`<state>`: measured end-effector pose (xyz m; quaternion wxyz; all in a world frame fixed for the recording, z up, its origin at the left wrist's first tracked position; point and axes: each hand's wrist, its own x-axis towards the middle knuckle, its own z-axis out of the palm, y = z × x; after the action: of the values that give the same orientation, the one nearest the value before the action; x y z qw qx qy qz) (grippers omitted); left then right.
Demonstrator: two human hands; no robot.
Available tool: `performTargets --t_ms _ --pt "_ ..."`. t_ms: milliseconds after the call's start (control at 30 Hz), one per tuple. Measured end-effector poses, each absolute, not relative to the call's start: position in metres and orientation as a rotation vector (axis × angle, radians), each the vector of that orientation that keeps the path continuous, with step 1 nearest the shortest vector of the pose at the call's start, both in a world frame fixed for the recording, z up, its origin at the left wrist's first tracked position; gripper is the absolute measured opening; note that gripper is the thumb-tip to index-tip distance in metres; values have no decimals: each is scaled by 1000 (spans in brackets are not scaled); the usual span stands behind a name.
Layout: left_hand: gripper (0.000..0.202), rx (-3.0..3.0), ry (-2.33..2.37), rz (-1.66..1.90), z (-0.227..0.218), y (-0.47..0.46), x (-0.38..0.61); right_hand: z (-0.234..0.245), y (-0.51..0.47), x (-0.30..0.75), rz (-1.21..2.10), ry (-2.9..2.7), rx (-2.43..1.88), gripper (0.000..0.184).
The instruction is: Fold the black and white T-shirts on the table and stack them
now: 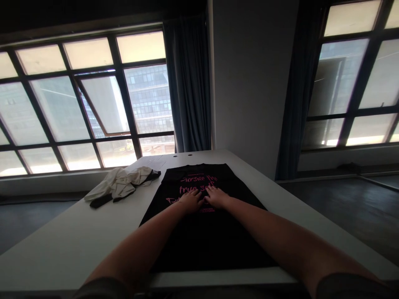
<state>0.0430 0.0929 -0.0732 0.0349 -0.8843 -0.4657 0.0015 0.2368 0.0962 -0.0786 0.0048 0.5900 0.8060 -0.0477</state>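
Note:
A black garment [202, 236], likely a T-shirt, lies flat and lengthwise on a white table [77, 245], with pink lettering across its upper part. Only some words are legible, including "true". My left hand [190, 201] rests palm-down on the garment near the lettering, holding nothing. My right hand [217, 197] lies flat just beside it, with the fingertips almost meeting those of my left hand. A crumpled white-and-black garment [120, 185] lies in a heap to the left of the black one, out of reach of neither hand's fingertips by contact: neither hand touches it.
The white table runs away from me, and its long edges drop to a dark floor [343, 199] on the right. Large framed windows [75, 108] stand behind it, with dark blue curtains [187, 87] beside a grey wall [252, 79].

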Motion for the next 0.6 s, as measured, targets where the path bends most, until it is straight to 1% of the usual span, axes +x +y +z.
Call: performTargets --t_ms 100,167,333,433,600 --pt "63 -2760 -1485 -33 -97 100 41 -101 105 244 -224 2554 1881 80" --pt "63 -2824 -1468 -68 -104 103 36 -109 109 251 -262 2587 1877 82" --pt "60 -2978 -1362 -116 -107 109 28 -114 120 263 -271 2535 1968 82" --pt "61 -2941 -1446 -128 -107 111 27 -114 124 272 -261 2472 2040 82" --pt "63 -2876 -1573 -93 -109 116 17 -115 128 298 -242 2361 2133 75"
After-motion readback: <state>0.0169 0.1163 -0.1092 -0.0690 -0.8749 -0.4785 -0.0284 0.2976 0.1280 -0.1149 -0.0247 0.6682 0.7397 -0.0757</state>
